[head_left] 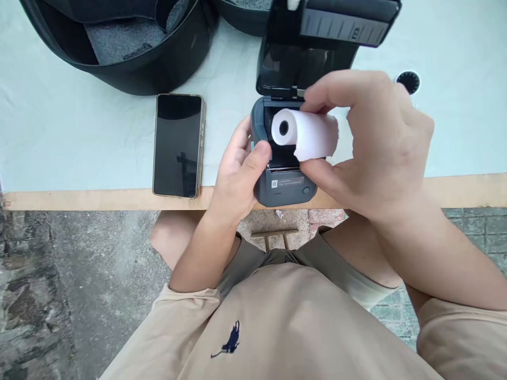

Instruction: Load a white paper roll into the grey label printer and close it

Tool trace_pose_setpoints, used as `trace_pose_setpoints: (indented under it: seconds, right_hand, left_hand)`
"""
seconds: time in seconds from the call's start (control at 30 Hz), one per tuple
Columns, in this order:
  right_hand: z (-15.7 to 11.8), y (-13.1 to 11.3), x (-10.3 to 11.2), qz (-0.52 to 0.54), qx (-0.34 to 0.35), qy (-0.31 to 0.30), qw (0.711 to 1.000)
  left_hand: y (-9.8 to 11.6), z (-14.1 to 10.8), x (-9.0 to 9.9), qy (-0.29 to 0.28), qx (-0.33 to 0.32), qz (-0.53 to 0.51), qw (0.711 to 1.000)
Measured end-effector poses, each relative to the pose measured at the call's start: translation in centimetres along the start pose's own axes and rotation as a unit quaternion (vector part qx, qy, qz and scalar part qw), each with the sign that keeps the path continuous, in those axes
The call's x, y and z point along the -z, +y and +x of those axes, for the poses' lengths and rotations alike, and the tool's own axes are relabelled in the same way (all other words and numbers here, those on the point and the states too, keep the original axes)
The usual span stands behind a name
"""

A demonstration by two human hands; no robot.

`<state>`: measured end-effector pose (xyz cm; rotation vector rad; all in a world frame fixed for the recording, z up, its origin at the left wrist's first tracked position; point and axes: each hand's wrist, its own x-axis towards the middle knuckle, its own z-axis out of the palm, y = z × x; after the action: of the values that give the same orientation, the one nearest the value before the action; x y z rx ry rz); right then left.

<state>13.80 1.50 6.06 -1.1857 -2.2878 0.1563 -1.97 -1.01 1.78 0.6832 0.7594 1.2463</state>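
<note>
A small dark grey label printer (285,195) stands at the table's front edge, its black lid (304,66) swung up and back. My left hand (241,169) grips the printer's left side, thumb on the rim of its opening. Between the thumb and fingers of my right hand (380,142) is a white paper roll (317,132) with a dark core, held at the printer's open compartment. The roll lies crosswise, its loose paper end hanging on the near side. Whether it touches the compartment floor, I cannot tell.
A phone (178,145) lies face up left of the printer. Behind it stands an open black zippered case (174,63) with grey lining. A small round black-and-white object (409,82) sits beyond my right hand. The wooden table edge (99,199) runs just above my knees.
</note>
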Motion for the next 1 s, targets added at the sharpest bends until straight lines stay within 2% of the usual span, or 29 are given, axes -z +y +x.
trace_pose_setpoints:
  seconds: [0.17, 0.3, 0.53, 0.8, 1.0]
  right_hand:
    - [-0.2, 0.2, 0.1, -0.035, -0.009, -0.009, 0.999]
    - [-0.1, 0.3, 0.5, -0.009, 0.004, -0.010, 1.000]
    - [0.1, -0.1, 1.0, -0.023, -0.010, -0.019, 1.000]
    - [-0.1, 0.3, 0.2, -0.049, -0.035, -0.043, 0.997]
    - [-0.1, 0.3, -0.1, -0.005, 0.006, -0.030, 1.000]
  left_hand:
    - [-0.3, 0.2, 0.4, -0.033, -0.005, -0.001, 0.999]
    - [-0.3, 0.2, 0.3, -0.034, 0.003, 0.008, 0.999]
    - [-0.4, 0.2, 0.5, -0.038, -0.001, 0.043, 0.998]
    - [0.0, 0.0, 0.3, -0.038, 0.002, 0.030, 0.999]
    - [0.1, 0.0, 0.2, -0.028, 0.014, 0.023, 0.999]
